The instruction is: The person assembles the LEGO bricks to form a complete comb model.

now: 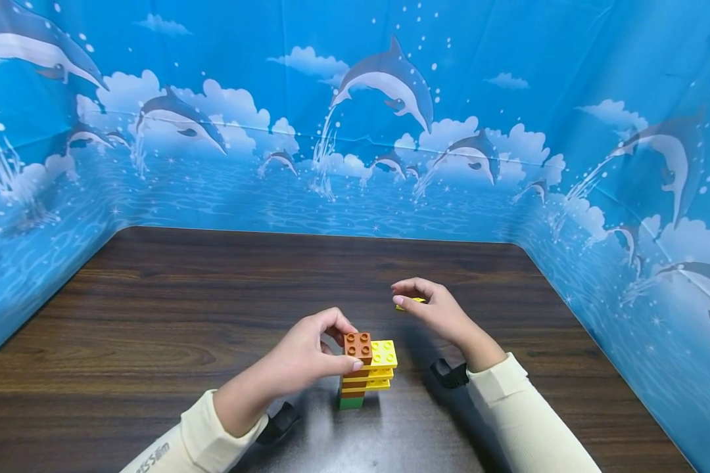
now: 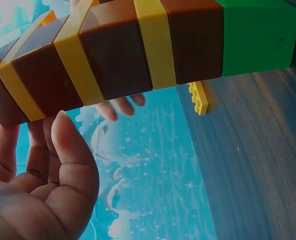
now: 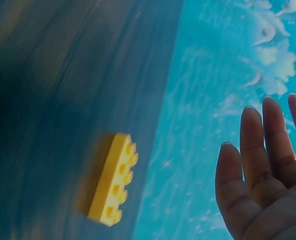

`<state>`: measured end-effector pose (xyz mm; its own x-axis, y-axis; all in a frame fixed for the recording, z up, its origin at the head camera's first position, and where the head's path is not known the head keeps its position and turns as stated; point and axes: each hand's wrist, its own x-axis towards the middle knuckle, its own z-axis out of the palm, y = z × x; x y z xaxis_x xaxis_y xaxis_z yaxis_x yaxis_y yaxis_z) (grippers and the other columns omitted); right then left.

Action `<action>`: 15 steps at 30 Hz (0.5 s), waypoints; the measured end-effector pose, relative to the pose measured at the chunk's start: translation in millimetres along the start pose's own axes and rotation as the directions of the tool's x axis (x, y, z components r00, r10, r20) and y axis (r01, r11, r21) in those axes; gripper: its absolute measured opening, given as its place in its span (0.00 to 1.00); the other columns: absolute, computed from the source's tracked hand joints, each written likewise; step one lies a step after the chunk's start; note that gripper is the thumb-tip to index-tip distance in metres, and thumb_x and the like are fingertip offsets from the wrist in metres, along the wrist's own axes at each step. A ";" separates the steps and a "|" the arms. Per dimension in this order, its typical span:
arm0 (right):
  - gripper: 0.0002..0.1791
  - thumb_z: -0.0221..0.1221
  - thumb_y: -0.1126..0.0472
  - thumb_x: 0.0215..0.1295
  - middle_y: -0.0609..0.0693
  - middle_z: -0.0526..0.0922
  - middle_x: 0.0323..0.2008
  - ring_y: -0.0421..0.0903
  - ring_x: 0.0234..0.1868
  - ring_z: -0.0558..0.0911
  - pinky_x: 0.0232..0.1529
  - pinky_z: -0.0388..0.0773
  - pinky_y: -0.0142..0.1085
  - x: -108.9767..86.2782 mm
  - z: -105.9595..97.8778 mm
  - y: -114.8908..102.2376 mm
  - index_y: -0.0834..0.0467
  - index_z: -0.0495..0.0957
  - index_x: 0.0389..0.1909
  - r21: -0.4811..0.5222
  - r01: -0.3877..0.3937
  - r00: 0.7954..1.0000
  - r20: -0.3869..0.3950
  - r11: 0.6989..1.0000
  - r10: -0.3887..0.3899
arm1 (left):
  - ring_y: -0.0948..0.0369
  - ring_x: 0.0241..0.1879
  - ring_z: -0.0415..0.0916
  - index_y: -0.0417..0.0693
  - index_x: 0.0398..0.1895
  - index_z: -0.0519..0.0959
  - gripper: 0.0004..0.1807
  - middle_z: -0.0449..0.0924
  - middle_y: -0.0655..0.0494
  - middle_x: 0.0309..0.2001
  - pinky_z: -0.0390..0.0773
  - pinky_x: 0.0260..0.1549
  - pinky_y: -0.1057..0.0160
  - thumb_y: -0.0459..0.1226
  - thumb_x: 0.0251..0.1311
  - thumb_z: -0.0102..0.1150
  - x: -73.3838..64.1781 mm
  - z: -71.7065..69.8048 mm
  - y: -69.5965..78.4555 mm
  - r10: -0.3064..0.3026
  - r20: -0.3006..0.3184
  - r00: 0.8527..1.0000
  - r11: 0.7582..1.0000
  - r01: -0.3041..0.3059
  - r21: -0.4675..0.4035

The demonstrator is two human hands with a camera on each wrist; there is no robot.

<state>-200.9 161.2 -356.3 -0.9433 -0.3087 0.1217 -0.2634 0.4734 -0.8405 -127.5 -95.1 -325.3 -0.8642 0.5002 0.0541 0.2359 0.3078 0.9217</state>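
Observation:
A tower of toy building bricks (image 1: 355,385) stands upright, with a green brick (image 2: 260,37) at its base and brown bricks alternating with thin yellow plates (image 1: 384,355) that jut out to the right. My left hand (image 1: 304,351) grips the brown brick (image 1: 357,346) at the top, thumb on the near side and fingers behind. Farther back, my right hand (image 1: 434,307) hovers over a loose yellow plate (image 3: 110,180) with studs on top, partly covering it in the head view. Its fingers (image 3: 253,145) are extended and hold nothing.
The dark wood-grain table (image 1: 213,295) carries the tower near its front middle. A blue dolphin-print curtain (image 1: 331,197) borders the table at the back and both sides. Black straps (image 1: 449,373) hang under both wrists.

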 end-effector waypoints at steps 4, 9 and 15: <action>0.20 0.58 0.53 0.68 0.56 0.79 0.52 0.50 0.50 0.77 0.51 0.75 0.50 6.8 -4.2 11.1 0.60 0.76 0.56 -0.009 -0.056 0.998 -0.012 0.998 0.056 | 0.57 0.37 0.74 0.41 0.42 0.75 0.17 0.75 0.51 0.39 0.77 0.36 0.60 0.35 0.51 0.70 0.4 0.4 -0.2 -0.005 -0.004 1.000 1.000 0.005 -0.001; 0.21 0.58 0.54 0.68 0.56 0.78 0.54 0.51 0.52 0.77 0.53 0.74 0.49 14.1 -8.7 21.4 0.61 0.75 0.57 -0.054 -0.124 0.992 -0.023 0.991 0.122 | 0.55 0.36 0.74 0.41 0.42 0.75 0.17 0.75 0.50 0.39 0.77 0.36 0.60 0.34 0.52 0.70 0.4 0.6 -0.2 -0.014 -0.004 1.000 1.000 0.014 -0.012; 0.23 0.59 0.55 0.67 0.56 0.77 0.56 0.53 0.54 0.76 0.54 0.74 0.48 23.9 -12.8 34.2 0.62 0.73 0.59 -0.113 -0.188 0.982 -0.041 0.976 0.184 | 0.56 0.37 0.74 0.41 0.42 0.75 0.17 0.75 0.50 0.39 0.77 0.36 0.61 0.35 0.51 0.70 0.4 0.7 0.9 -0.022 -0.007 1.000 1.000 0.022 -0.008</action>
<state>-235.0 180.5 -375.4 -0.9832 -0.1821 -0.0140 -0.1024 0.6129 -0.7835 -127.4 -94.1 -324.8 -0.8724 0.4875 0.0365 0.2133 0.3123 0.9257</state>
